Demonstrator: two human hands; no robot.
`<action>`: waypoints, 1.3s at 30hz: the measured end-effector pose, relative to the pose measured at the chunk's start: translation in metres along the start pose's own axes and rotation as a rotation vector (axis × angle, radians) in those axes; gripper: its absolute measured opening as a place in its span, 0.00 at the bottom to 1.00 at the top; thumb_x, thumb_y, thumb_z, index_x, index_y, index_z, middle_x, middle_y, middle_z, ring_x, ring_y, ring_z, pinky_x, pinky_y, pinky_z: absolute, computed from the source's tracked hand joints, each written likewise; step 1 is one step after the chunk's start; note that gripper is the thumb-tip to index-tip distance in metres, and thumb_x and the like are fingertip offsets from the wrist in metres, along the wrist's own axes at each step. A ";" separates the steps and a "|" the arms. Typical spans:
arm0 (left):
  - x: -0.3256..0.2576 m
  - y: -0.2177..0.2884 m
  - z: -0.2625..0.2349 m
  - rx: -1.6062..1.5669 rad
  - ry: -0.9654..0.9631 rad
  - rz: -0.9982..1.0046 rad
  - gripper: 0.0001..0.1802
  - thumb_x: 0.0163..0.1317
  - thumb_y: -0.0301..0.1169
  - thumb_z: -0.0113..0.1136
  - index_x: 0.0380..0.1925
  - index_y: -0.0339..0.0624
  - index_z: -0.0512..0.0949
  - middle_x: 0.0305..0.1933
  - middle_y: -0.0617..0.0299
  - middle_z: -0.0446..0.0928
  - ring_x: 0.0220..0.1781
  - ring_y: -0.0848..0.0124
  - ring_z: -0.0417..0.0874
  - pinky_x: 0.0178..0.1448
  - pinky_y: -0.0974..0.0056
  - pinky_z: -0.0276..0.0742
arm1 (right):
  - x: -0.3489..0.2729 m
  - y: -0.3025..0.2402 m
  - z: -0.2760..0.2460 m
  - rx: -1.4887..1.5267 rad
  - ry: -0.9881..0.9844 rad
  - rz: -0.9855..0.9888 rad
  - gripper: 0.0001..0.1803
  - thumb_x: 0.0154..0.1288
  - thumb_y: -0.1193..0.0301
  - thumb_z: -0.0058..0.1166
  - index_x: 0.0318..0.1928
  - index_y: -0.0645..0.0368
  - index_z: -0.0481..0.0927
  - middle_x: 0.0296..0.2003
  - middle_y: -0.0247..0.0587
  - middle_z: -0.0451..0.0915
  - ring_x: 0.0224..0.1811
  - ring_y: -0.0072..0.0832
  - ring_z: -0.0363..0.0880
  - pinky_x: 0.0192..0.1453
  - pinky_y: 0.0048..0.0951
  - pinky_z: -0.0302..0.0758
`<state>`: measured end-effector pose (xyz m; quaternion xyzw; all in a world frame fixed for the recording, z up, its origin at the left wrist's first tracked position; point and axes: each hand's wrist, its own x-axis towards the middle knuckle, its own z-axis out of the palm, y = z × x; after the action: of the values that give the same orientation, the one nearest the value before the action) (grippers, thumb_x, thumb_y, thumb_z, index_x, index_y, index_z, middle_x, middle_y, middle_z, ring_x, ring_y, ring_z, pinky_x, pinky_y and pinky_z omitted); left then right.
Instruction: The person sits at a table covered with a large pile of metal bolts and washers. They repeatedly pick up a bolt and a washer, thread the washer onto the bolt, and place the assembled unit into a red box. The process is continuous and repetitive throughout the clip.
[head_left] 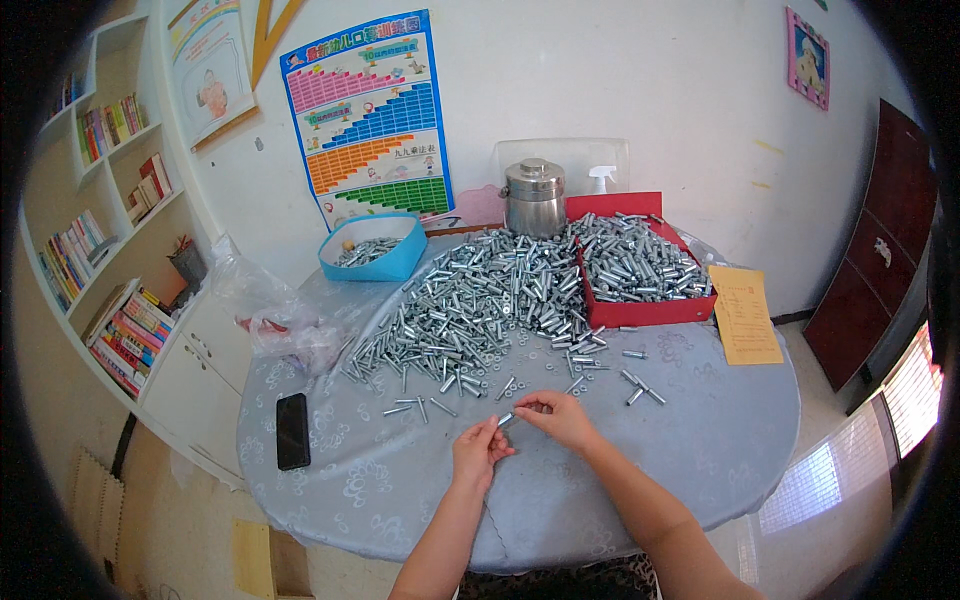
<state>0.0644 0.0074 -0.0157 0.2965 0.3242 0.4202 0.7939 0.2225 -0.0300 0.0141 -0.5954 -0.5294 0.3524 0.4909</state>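
Close to the near middle of the table, my two hands meet around a small silver expansion bolt (507, 418). The fingers of my left hand (478, 453) pinch its near end. My right hand (558, 418) has thumb and fingertips closed at its other end; fine detail there is too small to make out. Just beyond lies a wide heap of loose metal bolts and sleeves (440, 315), with small washers and nuts among them. Several single pieces, such as a bolt (443, 407), are scattered between the heap and my hands.
A red box (650, 314) full of metal sleeves stands right of the heap. At the back are a blue bin (400, 262) with small parts and a steel pot (535, 205). A black phone (293, 432), plastic bags (290, 325) and a yellow paper (746, 315) lie near the edges.
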 end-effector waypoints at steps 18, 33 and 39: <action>-0.002 0.004 0.002 -0.060 -0.011 -0.003 0.10 0.58 0.35 0.55 0.24 0.41 0.72 0.19 0.67 0.69 0.18 0.77 0.70 0.24 0.69 0.75 | 0.015 0.014 -0.011 -0.231 0.216 -0.100 0.12 0.54 0.65 0.54 0.38 0.54 0.80 0.31 0.39 0.79 0.31 0.28 0.74 0.36 0.25 0.70; -0.002 0.006 -0.001 -0.092 -0.003 0.023 0.10 0.57 0.34 0.56 0.24 0.38 0.71 0.19 0.64 0.70 0.18 0.76 0.72 0.24 0.67 0.77 | 0.054 0.034 -0.020 -0.815 0.146 -0.240 0.10 0.46 0.65 0.58 0.30 0.53 0.81 0.28 0.40 0.78 0.33 0.35 0.75 0.38 0.32 0.71; 0.001 0.003 -0.005 -0.106 -0.007 0.010 0.10 0.57 0.34 0.56 0.23 0.39 0.71 0.19 0.64 0.70 0.19 0.76 0.72 0.25 0.67 0.77 | 0.033 0.019 -0.011 -0.283 0.115 -0.008 0.10 0.52 0.67 0.57 0.32 0.60 0.80 0.28 0.35 0.79 0.29 0.20 0.76 0.34 0.20 0.71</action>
<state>0.0596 0.0109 -0.0172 0.2569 0.2974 0.4397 0.8076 0.2443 0.0003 0.0025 -0.6758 -0.5472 0.2374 0.4330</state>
